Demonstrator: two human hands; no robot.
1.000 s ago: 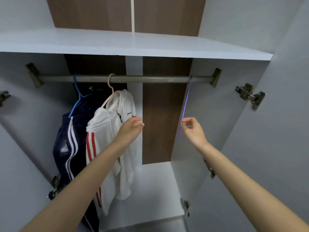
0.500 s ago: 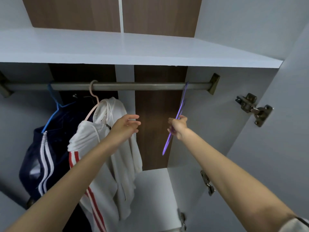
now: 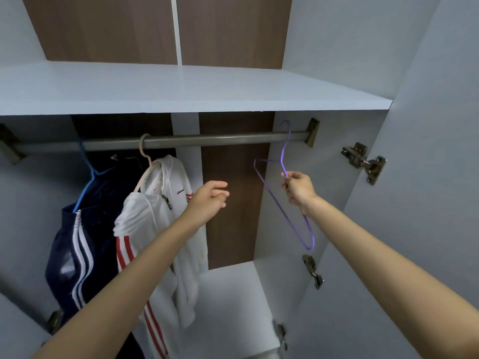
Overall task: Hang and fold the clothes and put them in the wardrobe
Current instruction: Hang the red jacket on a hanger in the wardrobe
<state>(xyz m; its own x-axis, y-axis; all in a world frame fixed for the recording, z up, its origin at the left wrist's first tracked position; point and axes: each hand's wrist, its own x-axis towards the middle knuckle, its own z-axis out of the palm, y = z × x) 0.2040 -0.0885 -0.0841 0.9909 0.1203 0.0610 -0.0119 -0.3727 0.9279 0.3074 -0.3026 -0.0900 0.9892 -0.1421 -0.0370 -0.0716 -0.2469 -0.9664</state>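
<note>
My right hand (image 3: 298, 189) grips an empty purple wire hanger (image 3: 283, 198) just below its neck; its hook sits in front of the rail (image 3: 220, 139) near the right bracket. My left hand (image 3: 208, 200) hovers with loosely curled fingers, holding nothing, right of a white jacket with red stripes (image 3: 155, 224) on a beige hanger (image 3: 145, 161). Left of that hangs a navy jacket with white stripes (image 3: 77, 242) on a blue hanger (image 3: 89, 172).
A white shelf (image 3: 181, 89) runs above the rail. The wardrobe floor (image 3: 230, 307) lies below on the right. Hinges (image 3: 363, 160) stick out from the right side panel, with the open door (image 3: 440, 203) beyond.
My right hand has turned the purple hanger so its triangle faces me and raised it; its hook now shows at the rail. My left hand has drifted right, away from the white jacket.
</note>
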